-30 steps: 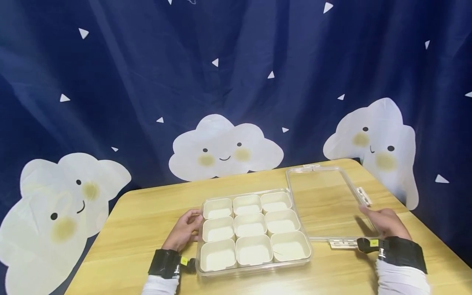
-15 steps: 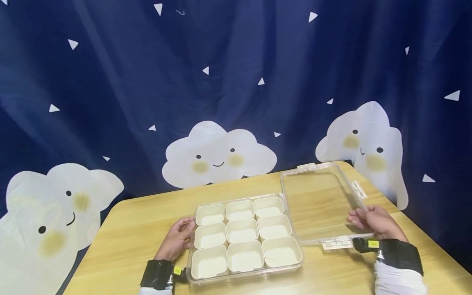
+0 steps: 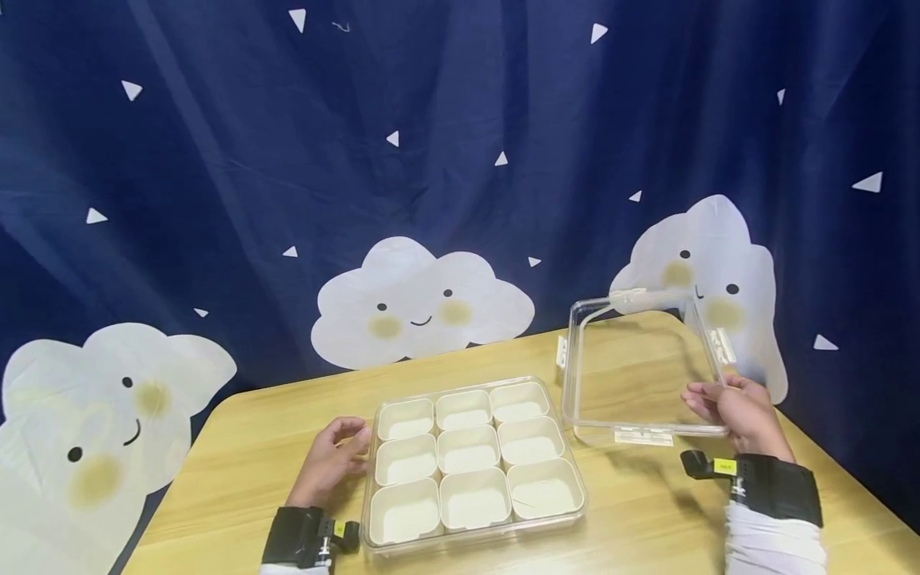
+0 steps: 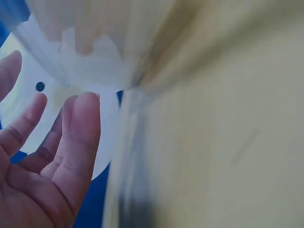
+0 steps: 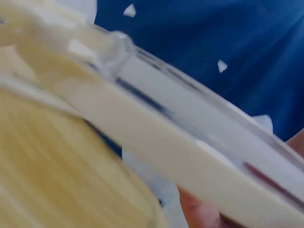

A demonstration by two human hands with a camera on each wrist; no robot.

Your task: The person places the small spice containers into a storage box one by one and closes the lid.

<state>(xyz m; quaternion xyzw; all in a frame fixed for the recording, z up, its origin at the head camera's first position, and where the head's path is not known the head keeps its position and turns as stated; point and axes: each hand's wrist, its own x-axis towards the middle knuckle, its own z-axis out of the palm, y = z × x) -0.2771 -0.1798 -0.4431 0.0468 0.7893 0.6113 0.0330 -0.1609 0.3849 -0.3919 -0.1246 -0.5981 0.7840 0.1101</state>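
A clear plastic box [image 3: 474,538] sits on the table, filled with several cream cups [image 3: 469,449] in rows. My left hand [image 3: 327,463] is at the box's left side, fingers loosely bent and fingertips by its wall; contact is unclear. In the left wrist view, the spread fingers [image 4: 80,137] of that hand are near the blurred clear wall. My right hand [image 3: 747,414] grips the right edge of a clear lid [image 3: 640,363] with cream clips, which is tilted up off the table. The lid's edge and clip [image 5: 166,142] fill much of the right wrist view.
The wooden table [image 3: 280,415] carries the box, with bare wood at its left and front right. Behind it hangs a dark blue curtain [image 3: 431,80] with white clouds and triangles. A thin line, perhaps a strand, shows in the front right cup.
My right hand has lifted and tilted the lid up from beside the box. My left hand has eased slightly away from the box's left side. The head view has shifted a little.
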